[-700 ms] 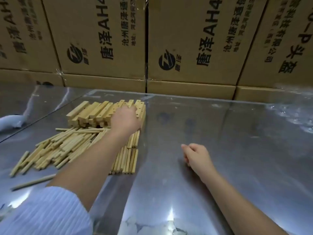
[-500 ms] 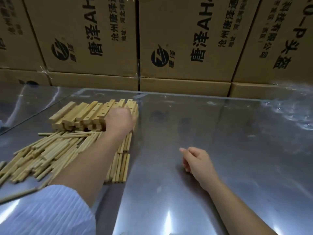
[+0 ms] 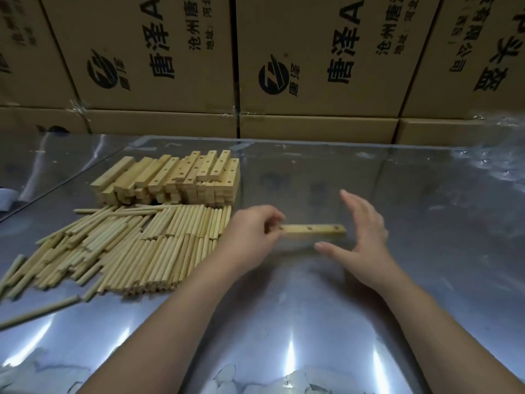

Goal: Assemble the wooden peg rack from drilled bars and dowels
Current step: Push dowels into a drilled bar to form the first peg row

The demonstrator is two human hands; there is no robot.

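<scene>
My left hand (image 3: 250, 236) pinches the left end of one drilled wooden bar (image 3: 314, 229), which lies level just above the metal table, its holes facing me. My right hand (image 3: 359, 237) is spread open around the bar's right end, fingers straight, thumb below it, not gripping. A stack of drilled bars (image 3: 173, 180) stands at the back left. In front of it lies a wide heap of round dowels (image 3: 127, 248).
The shiny metal table (image 3: 369, 322) reaches from the near edge to a wall of printed cardboard boxes (image 3: 312, 66) at the back. A few stray dowels (image 3: 37, 312) lie at the far left near the table edge.
My left hand has left the bar stack and carried one drilled bar to the middle of the table. My right hand, loosely curled on the table before, has opened beside the bar's right end.
</scene>
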